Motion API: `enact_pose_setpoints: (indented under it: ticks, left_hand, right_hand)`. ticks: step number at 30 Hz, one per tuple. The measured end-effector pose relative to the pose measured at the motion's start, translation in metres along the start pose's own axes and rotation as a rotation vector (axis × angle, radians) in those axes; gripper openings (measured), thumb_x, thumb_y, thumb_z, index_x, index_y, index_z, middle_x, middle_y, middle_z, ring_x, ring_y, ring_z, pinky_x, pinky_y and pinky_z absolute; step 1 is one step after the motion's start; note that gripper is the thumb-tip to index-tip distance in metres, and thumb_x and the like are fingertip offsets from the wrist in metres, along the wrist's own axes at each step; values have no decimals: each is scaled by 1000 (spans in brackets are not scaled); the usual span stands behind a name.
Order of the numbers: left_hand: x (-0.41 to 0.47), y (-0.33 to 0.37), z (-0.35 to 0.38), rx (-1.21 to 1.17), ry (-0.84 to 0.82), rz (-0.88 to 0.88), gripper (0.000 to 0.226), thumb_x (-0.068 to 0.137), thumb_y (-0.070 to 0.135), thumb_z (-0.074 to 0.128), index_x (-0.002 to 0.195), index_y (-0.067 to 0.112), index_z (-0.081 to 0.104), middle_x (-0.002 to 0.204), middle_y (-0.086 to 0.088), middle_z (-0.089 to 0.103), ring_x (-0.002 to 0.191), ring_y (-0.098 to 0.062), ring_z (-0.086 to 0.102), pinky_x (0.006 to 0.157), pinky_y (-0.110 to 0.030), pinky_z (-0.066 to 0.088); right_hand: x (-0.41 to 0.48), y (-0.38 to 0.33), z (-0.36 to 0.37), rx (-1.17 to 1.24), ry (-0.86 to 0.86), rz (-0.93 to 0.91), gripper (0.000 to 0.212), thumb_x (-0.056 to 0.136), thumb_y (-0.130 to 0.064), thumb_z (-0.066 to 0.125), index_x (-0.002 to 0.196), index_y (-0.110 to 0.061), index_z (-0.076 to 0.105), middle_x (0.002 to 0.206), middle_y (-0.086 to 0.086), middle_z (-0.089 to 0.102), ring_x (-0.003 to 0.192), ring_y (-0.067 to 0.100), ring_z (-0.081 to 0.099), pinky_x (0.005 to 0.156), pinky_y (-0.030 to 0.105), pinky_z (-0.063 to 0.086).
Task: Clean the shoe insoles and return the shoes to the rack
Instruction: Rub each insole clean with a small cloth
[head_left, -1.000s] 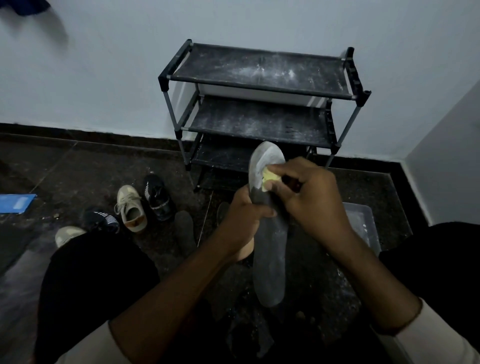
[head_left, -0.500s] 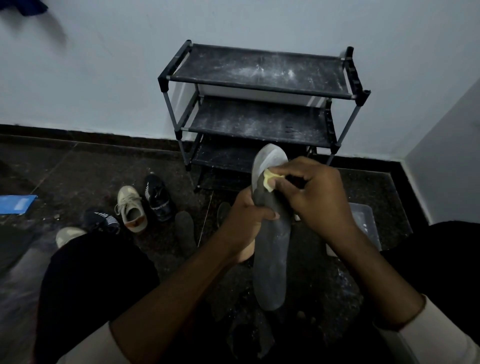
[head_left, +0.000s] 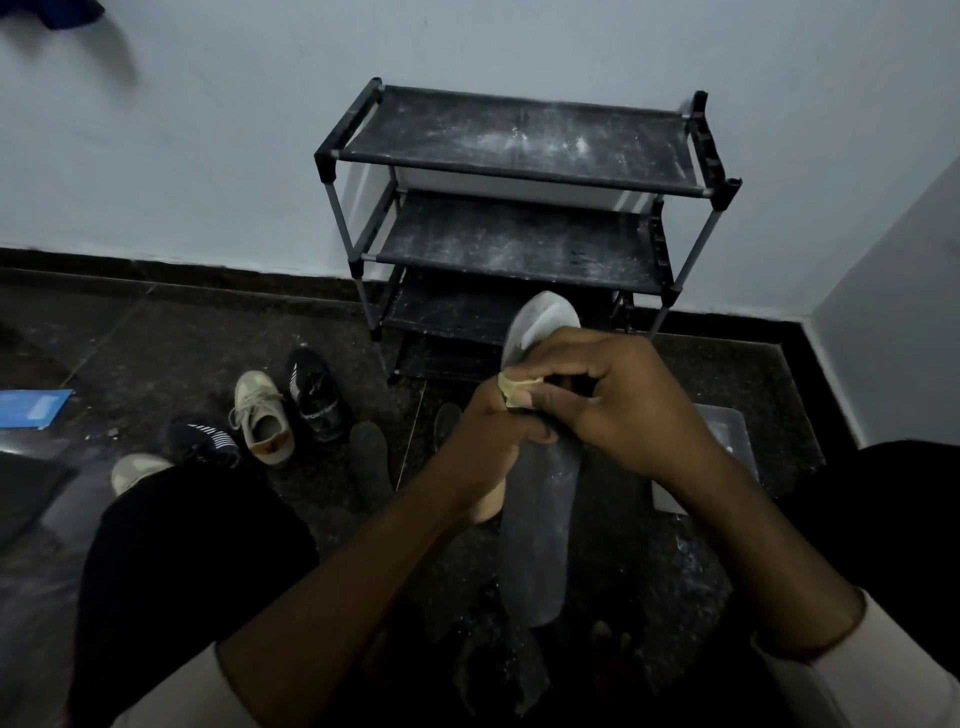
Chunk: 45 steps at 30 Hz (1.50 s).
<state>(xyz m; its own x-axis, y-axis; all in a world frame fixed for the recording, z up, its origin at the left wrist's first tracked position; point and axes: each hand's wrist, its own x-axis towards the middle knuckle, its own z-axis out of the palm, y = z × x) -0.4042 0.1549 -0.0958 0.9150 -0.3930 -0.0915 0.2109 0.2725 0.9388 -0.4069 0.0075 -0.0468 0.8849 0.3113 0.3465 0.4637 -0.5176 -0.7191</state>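
Bare floor (head_left: 208, 338) runs ahead to the rack (head_left: 519, 176), whose top two shelves stand open-fronted. My left hand (head_left: 488, 441) gripping the raised insole (head_left: 540, 530) and my right hand (head_left: 623, 410) pinching a yellow cloth (head_left: 514, 387) screen the lowest. A beige sneaker (head_left: 262, 415), black sneaker (head_left: 317, 395) and loose insole (head_left: 370, 457) crowd the left floor; a plastic tub (head_left: 730, 431) sits right.

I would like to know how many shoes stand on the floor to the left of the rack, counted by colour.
Beige shoes: 2
Black shoes: 2
Total: 4
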Motion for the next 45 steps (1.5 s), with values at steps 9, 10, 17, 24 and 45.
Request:
enact_pose_setpoints:
  ticks: [9,10,17,24,45]
  left_hand:
    - [-3,2,2,-9,-53,-24,42,77,-26,44,94,6,65,88,1,74,91,-12,70,72,-22,54]
    - [-3,2,3,-13,-51,-27,44,78,-28,43,98,5,64,89,2,74,92,-12,70,72,-22,54]
    - [-2,2,4,-66,-6,-27,72,77,-26,45,143,2,46,109,-4,73,105,-18,69,80,-26,56]
    - [-1,4,-1,-157,67,-47,60,79,-9,59,136,7,55,124,-21,67,118,-36,63,96,-42,52]
    - [3,6,-5,-52,153,-76,53,80,-2,62,132,3,58,121,-23,68,116,-39,64,98,-51,53]
  right_hand:
    - [2,0,-2,-31,-46,-13,19,88,-7,77,106,-14,80,100,-7,73,94,4,69,82,32,58]
    - [2,0,-2,-22,-47,7,18,88,-7,77,105,-14,80,100,-8,73,94,4,69,83,32,58]
    - [-2,3,5,-118,104,42,15,87,-9,76,99,-17,80,97,-8,71,89,4,67,80,30,57]
    - [-5,11,-1,-85,153,100,15,86,-9,79,100,-13,80,94,-7,72,87,4,68,80,29,57]
    - [-3,7,-2,-62,163,102,15,85,-9,80,100,-13,80,94,-9,72,89,2,68,80,16,53]
